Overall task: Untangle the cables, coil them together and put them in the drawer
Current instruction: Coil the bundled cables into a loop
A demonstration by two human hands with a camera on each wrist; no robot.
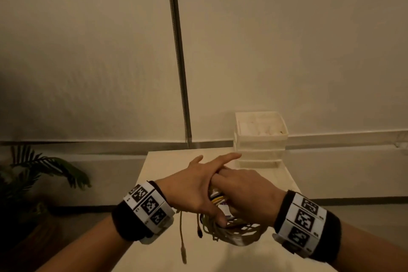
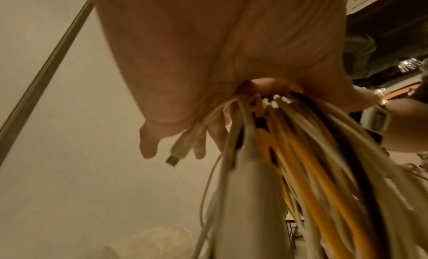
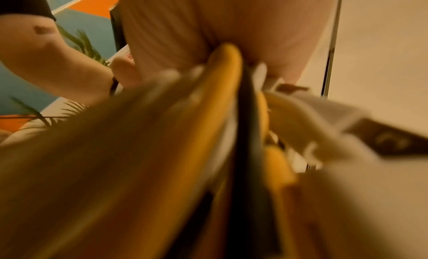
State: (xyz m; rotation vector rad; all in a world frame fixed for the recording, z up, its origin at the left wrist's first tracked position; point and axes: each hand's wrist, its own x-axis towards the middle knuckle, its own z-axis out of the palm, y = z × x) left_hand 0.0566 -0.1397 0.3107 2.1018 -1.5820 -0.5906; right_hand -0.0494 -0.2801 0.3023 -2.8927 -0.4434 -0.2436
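Both hands meet over the counter [image 1: 159, 161], in front of the stack of white drawers [image 1: 260, 137] at its far edge. The left hand [image 1: 194, 185] lies across the right hand [image 1: 245, 192], index finger and thumb stretched out, the other fingers wrapped round the bundle of cables [image 1: 229, 227]. The right hand's fingers curl into the same bundle. White, yellow and black strands hang below, two loose plug ends dangling toward the counter.

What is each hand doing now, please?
Left hand: fingers straight, thumb hooked round the cable bundle.
Right hand: curled round the same bundle.
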